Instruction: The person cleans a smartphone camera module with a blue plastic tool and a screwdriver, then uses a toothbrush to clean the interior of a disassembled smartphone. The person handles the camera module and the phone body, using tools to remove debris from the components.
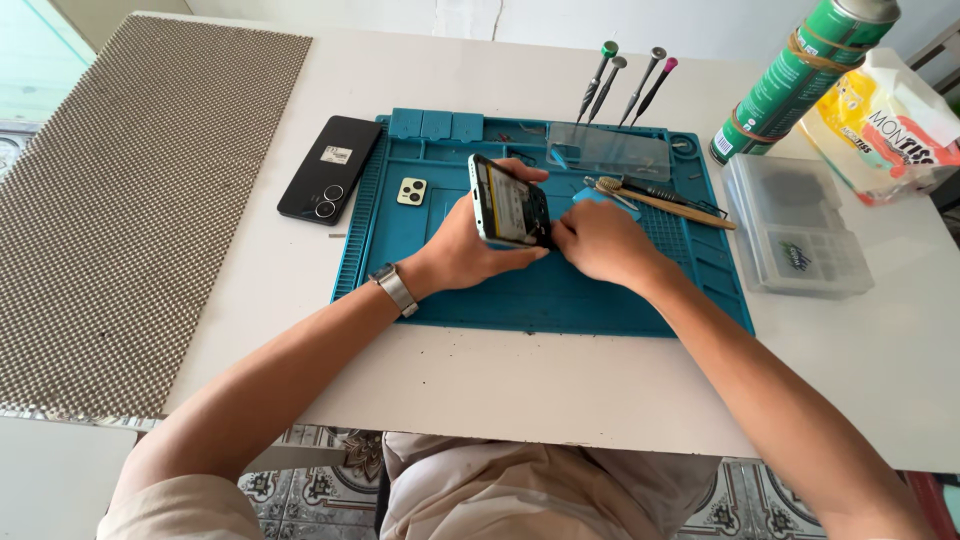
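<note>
My left hand (pixel 465 250) grips an opened phone (pixel 508 203), tilted on edge over the blue repair mat (pixel 400 250), with its inner parts facing right. My right hand (pixel 603 243) rests against the phone's lower right edge, fingers curled at its corner. Whether it pinches a small part or tool I cannot tell. A watch sits on my left wrist.
A black phone back cover (pixel 330 168) lies left of the mat, a small camera module (pixel 411 191) on the mat. Several screwdrivers (pixel 625 82) stand at the mat's back, with a clear sheet (pixel 610 150), brush (pixel 660 200), green spray can (pixel 800 75), clear plastic box (pixel 795 228) and dotted mat (pixel 140 200).
</note>
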